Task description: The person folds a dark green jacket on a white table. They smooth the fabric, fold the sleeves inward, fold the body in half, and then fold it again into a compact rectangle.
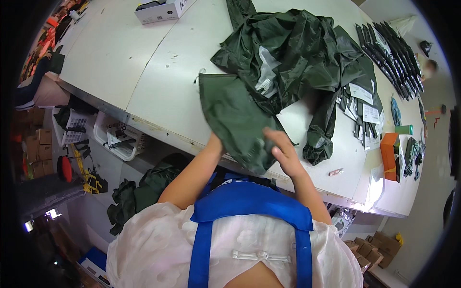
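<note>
A dark green fabric pouch (pixel 230 110) hangs partly over the near table edge, in front of me. My left hand (pixel 217 143) is at its left side, its fingers hidden behind the fabric. Over the pouch's right edge reaches my right hand (pixel 284 150), open, with fingers stretched out and thumb apart. Beyond the pouch a heap of crumpled dark green garment (pixel 293 53) spreads across the table. A clear plastic piece with a white label (pixel 265 72) lies on it. One rolled end of the green cloth (pixel 319 144) lies to the right of my right hand.
The white table (pixel 158 91) carries flat dark packages (pixel 386 57), labelled packets (pixel 360 113), an orange box (pixel 391 156) and a white box (pixel 161 10). Under its edge stand white baskets (pixel 122 139) and more green cloth (pixel 139 197). Another person's arm (pixel 38 72) shows far left.
</note>
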A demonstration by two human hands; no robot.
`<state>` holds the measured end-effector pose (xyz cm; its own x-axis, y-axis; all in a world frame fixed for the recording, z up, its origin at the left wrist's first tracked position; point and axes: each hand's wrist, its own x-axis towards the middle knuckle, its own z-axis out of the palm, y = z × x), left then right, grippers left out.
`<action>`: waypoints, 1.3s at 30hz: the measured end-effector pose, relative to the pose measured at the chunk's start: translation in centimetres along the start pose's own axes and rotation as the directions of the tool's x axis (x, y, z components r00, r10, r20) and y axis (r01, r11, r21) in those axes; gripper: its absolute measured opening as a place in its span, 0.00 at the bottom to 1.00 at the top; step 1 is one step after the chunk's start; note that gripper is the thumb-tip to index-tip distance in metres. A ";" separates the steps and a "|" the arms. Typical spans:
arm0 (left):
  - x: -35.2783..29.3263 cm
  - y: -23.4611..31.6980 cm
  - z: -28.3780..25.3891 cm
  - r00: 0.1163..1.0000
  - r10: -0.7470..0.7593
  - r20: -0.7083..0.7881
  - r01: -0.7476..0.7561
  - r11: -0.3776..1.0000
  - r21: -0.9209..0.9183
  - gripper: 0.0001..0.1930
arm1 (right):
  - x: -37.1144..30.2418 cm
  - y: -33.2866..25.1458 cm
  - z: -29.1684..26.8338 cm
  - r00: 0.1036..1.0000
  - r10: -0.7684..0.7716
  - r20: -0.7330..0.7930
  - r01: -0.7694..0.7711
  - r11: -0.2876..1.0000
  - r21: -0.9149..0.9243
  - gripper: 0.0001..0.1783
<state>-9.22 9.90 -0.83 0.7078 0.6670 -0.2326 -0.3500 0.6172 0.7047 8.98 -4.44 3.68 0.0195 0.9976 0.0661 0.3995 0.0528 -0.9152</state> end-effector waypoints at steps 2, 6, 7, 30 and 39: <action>-1.2 -0.9 -1.0 0.982 -0.137 -0.130 0.111 0.975 -0.190 0.21 | -3.7 2.1 2.6 0.994 0.083 -0.069 -0.091 0.987 -0.134 0.62; -3.3 -3.2 -2.0 0.899 -0.251 -0.359 0.158 0.950 -0.270 0.21 | -5.8 8.1 4.2 0.986 0.078 -0.150 -0.156 0.765 -0.625 0.34; -3.7 -2.3 -2.3 0.913 -0.213 -0.349 0.315 0.910 0.268 0.23 | -5.9 9.4 2.7 0.946 0.023 -0.324 -0.190 0.848 -0.495 0.25; 4.0 6.8 -6.5 0.819 -0.460 0.342 -0.377 0.017 0.926 0.08 | -7.1 0.8 -2.2 0.838 -0.018 -0.545 -0.331 0.778 -0.534 0.33; 6.6 9.3 -6.4 0.801 -0.305 0.514 -0.592 -0.285 0.754 0.11 | -8.6 -1.5 7.8 0.971 0.199 0.129 -0.127 0.896 -0.426 0.15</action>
<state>-11.72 22.68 -0.07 0.9897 0.1314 -0.0568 0.1429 -0.8855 0.4421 1.07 -12.80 1.34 -0.0200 0.9853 -0.1694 0.7461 -0.0981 -0.6585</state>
